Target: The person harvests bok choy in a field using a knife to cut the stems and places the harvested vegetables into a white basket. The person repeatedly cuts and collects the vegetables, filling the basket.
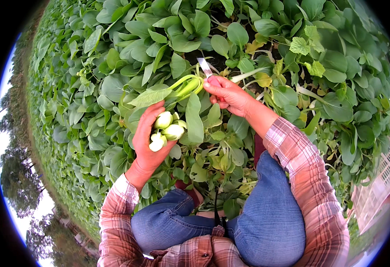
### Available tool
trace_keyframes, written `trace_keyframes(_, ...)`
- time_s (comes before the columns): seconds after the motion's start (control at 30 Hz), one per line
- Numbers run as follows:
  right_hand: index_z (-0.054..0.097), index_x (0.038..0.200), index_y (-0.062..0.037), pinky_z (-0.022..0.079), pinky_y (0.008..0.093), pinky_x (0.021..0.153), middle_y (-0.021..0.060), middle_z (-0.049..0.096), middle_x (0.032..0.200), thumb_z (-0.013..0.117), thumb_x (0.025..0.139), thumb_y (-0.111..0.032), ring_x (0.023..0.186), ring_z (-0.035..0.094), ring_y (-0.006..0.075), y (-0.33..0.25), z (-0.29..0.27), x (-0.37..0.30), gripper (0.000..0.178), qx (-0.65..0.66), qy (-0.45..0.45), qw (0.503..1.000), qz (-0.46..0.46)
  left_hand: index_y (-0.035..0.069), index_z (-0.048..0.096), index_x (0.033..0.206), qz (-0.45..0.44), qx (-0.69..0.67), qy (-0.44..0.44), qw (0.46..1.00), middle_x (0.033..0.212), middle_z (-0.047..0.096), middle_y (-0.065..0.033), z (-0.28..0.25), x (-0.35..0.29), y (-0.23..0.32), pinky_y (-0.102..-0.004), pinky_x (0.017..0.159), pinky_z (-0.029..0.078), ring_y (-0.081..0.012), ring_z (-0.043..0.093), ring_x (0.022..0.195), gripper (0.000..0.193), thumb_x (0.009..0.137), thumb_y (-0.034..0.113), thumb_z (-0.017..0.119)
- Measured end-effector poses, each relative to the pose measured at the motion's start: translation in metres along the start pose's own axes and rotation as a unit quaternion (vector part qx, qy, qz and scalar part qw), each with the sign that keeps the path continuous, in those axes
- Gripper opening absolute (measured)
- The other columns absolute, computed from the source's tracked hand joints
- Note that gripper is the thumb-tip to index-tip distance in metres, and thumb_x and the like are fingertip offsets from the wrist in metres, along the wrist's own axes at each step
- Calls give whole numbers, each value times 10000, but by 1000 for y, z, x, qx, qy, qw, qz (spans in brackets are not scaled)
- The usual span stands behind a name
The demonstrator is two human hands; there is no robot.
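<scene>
My left hand (147,135) is wrapped round several heads of bok choy (172,132), their pale cut ends turned toward me. My right hand (230,95) grips a small knife (205,67) with a pinkish-red handle, its short blade pointing up and away from me. Yellow-green leaf stalks (187,85) bend over between the two hands, their ends at my right thumb and fingertips. Whether the right fingers also pinch these stalks, I cannot tell. A broad leaf (195,118) hangs down from them.
Dense leafy greens (83,115) surround me, with yellowed leaves (263,80) low among them. My bent knees (270,209) in jeans are close below the hands. A white slatted crate (377,182) stands at the right. Trees (19,178) line the field's left edge.
</scene>
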State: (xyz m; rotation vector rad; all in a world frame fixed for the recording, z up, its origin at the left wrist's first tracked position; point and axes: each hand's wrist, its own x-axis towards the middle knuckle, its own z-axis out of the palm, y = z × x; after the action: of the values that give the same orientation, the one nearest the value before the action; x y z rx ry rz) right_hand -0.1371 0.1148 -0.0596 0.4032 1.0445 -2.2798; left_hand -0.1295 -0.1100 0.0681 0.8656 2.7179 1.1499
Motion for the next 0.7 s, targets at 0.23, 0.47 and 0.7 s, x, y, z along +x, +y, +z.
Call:
trace_keyframes(0.23, 522, 1121, -76, 318, 143, 436, -17, 529, 946, 623, 890, -325, 627, 488, 39, -18, 17, -44, 354, 119, -48, 991, 43, -9, 575, 1119, 34, 44, 11, 998, 1078, 623, -168, -10, -30, 20, -361, 853, 478, -284, 616, 990, 571, 631, 156, 823)
trace_keyframes(0.47, 502, 1216, -74, 333, 161, 527, -19, 562, 967, 689, 819, -179, 715, 488, 43, -23, 4, -54, 451, 54, -2, 995, -79, 56, 520, 1225, -159, -47, -231, 959, 1108, 624, -125, -20, -24, 27, -316, 904, 460, -280, 610, 1033, 644, 618, 42, 735)
trace_keyframes(0.7, 515, 1191, -63, 458, 257, 841, 10, 581, 1057, 749, 768, -163, 957, 556, 97, -17, 26, -79, 493, -25, 16, 997, -78, 42, 495, 1182, -132, -186, -100, 969, 1289, 518, -165, -25, 11, 47, -335, 996, 386, -242, 498, 1214, 617, 609, 0, 723)
